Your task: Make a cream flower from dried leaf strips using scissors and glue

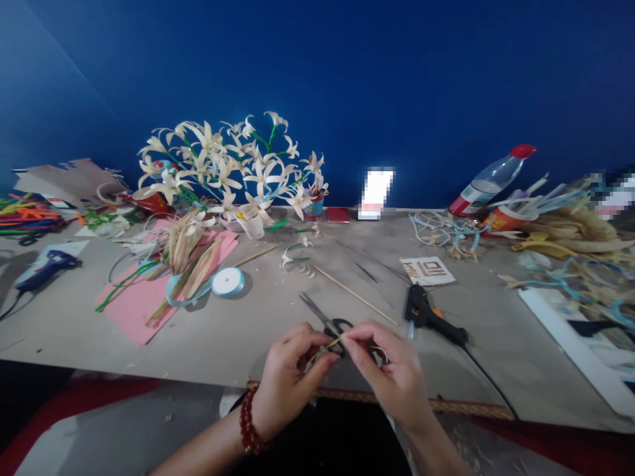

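Near the table's front edge, my left hand [296,363] pinches a thin yellow-green strip [331,344] between thumb and fingers. My right hand [389,367] has its fingertips closed on the strip's other end, so it spans the small gap between both hands. Its exact kind is too small to make out. Just behind the hands lie black-handled scissors [314,308], blades pointing away to the left, handles partly covered by my fingers. A thin wooden stick [354,294] rests beyond them. To the right lies a black glue gun [430,317].
White-petalled handmade flowers [223,168] stand at the back left. A ribbon spool [228,281] and dried husks [191,258] lie on pink paper [126,311]. A blue glue gun [49,268] is far left; a tilted bottle [489,185] and a white tray [570,350] are right.
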`<state>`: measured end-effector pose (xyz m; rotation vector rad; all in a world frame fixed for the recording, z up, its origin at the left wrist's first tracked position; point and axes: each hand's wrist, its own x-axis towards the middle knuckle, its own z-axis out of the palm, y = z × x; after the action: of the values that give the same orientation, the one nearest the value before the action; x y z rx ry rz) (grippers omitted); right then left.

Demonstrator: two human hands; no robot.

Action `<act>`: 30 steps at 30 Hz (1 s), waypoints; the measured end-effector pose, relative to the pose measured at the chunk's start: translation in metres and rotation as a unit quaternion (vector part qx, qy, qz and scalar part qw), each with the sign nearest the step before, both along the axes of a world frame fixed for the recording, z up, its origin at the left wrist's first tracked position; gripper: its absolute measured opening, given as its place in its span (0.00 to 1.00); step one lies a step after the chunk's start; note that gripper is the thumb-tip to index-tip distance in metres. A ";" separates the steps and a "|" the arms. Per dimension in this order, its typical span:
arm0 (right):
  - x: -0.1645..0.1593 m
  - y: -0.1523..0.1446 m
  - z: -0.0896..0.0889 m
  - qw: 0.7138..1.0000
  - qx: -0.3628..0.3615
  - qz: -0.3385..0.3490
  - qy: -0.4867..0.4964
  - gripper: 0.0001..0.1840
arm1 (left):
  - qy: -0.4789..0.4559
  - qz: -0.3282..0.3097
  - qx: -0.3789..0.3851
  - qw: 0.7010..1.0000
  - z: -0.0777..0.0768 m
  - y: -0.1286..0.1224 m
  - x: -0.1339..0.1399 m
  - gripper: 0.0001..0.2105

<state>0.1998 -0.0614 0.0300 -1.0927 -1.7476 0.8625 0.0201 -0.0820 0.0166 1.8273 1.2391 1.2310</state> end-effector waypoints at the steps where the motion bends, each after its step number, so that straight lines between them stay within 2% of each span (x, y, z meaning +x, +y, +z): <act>1: 0.000 0.000 0.000 1.000 0.000 0.002 0.000 0.08 | -0.001 0.004 0.009 1.000 0.000 0.000 0.000 0.01; 7: 0.001 0.000 0.000 1.000 0.006 0.012 0.002 0.08 | 0.000 -0.003 0.040 0.999 0.001 -0.003 -0.002 0.03; 19: 0.001 -0.001 0.005 1.000 0.018 0.009 -0.019 0.08 | -0.006 0.015 0.042 0.999 0.000 -0.005 -0.008 0.03; 30: 0.002 -0.002 0.000 1.000 0.028 -0.003 -0.013 0.07 | 0.006 0.014 0.059 0.998 0.001 -0.005 -0.009 0.03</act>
<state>0.2016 -0.0634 0.0303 -1.0763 -1.7794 0.7943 0.0109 -0.0868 0.0173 1.9092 1.2253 1.3376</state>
